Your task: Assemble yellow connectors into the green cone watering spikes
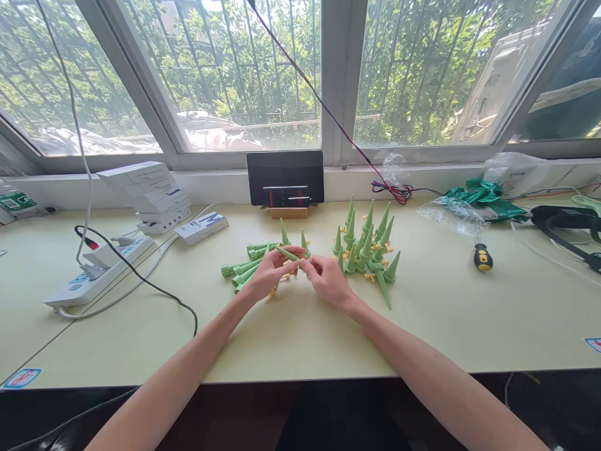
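Between my two hands lies a green plant watering spike point(287, 254), a tapered cone tilted with its point to the left. My left hand point(268, 274) is closed around it, with the thumb and fingers along its sides. At its right end my right hand point(327, 277) pinches what looks like a small yellow valve, mostly hidden by the fingertips. Beside and behind my left hand are more green spike parts point(244, 274), some lying flat, a few standing. To the right of my right hand stands a cluster of green spikes point(365, 247) with yellow valves on them.
At the back a black tablet point(285, 169) leans by the window, with a phone point(288, 196) before it. White boxes point(150, 194) and a power strip point(101, 269) stand left. Right are a screwdriver point(482, 258), green plastic wrapping point(483, 197) and a black headset strap point(566, 225).
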Available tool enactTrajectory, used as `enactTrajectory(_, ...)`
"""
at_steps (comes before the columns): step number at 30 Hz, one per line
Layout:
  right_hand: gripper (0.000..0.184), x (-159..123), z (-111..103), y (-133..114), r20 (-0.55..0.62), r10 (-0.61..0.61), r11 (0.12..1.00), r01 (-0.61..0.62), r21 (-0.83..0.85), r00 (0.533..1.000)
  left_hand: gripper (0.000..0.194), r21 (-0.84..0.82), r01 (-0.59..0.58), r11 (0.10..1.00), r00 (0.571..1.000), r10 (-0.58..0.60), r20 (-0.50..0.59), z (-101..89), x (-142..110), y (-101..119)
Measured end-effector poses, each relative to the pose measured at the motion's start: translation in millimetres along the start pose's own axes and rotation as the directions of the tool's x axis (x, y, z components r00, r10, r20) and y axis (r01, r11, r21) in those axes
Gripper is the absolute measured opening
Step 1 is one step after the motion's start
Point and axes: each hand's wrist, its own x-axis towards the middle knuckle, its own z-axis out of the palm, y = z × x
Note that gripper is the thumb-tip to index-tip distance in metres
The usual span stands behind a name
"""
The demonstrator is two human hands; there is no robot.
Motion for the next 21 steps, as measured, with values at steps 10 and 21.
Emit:
enactTrajectory(10, 0.038, 0.1, 1.1, 2.5, 0.003, -0.008, 1.0, 0.008, 0.009, 1.0, 0.038, -0.039, 0.002, 0.999, 1.0, -0.001, 0.015, 1.4, -0.5, 2.1)
enactTrajectory(21, 0.039, 0.6, 1.3, 1.8, 0.004, 0.003, 0.999, -0.003, 0.034, 1.0, 0.037, -0.032, 0.003, 0.999, 1.0, -0.003, 0.008, 0.5, -0.1, 0.4)
